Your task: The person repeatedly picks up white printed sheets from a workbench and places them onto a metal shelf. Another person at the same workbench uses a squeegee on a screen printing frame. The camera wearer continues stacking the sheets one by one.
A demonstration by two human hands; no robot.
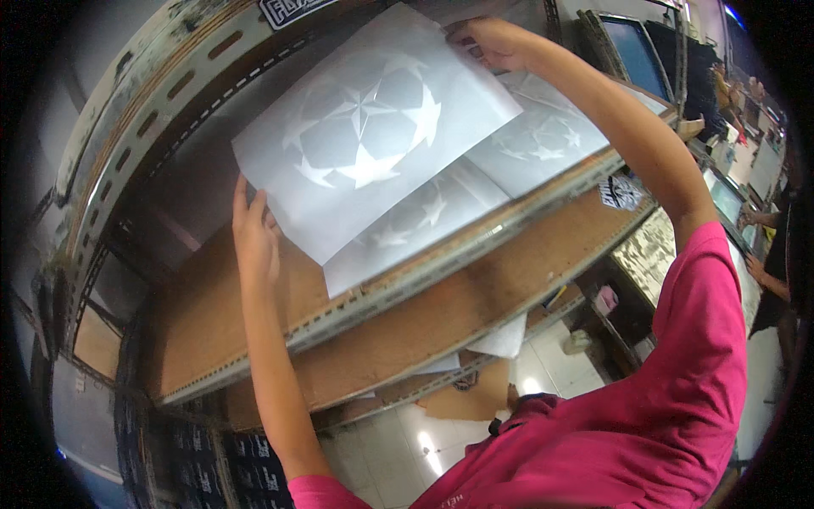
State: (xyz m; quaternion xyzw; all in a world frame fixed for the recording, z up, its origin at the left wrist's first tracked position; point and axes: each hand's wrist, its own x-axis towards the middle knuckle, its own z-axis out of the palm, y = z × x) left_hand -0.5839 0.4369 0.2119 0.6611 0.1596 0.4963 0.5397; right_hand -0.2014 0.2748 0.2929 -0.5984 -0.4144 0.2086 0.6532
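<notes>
A large grey, film-like sheet (339, 204) with a pale ball-of-stars print is held up at a tilt over a shelf. At its left edge, near the lower left corner, my left hand (255, 231) grips it, fingers partly hidden along the edge. My right hand (493, 42) pinches the far right edge near the upper corner. Beneath it, a similar printed sheet (458, 199) lies near the shelf's front edge, partly covered by the raised one. Another star-printed sheet (547, 136) lies to its right.
The brown shelf board (199, 301) has a perforated metal front rail (356, 304). A lower shelf (475, 293) runs below it. Slotted metal framing (182, 85) rises at the left. At the far right, other people work beside tables; one person's hand (755, 270) shows.
</notes>
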